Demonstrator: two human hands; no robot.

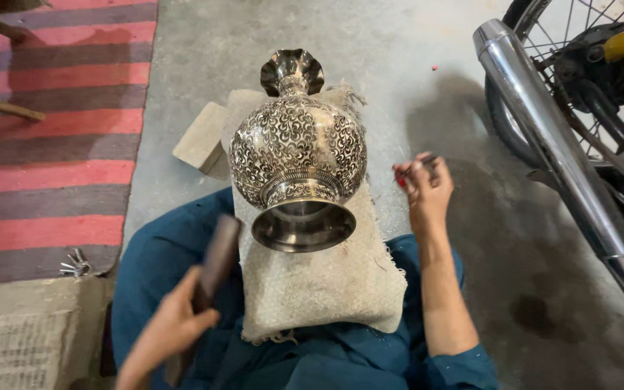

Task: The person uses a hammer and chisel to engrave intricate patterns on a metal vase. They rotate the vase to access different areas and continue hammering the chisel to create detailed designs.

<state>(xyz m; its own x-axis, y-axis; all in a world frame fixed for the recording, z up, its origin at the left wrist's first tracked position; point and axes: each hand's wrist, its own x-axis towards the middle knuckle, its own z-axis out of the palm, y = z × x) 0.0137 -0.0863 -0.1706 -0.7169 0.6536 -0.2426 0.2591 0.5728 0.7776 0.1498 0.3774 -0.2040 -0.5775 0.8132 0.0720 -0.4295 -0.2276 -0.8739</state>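
Note:
An engraved metal vase (299, 148) lies on its side on a burlap cushion (323, 278) over my lap, its fluted mouth pointing away and its round foot toward me. My left hand (170, 331) grips a dark wooden mallet (214, 267) just left of the vase's foot, not touching it. Right of the vase, my right hand (422, 189) is raised off the floor and pinches a thin dark tool with a red end.
A motorcycle's chrome exhaust pipe (557, 144) and spoked wheel (579, 43) stand close on the right. A red and grey striped rug (59, 123) covers the left floor. A stone block (200, 137) sits behind the cushion. Keys (75, 264) lie beside a sack (30, 339).

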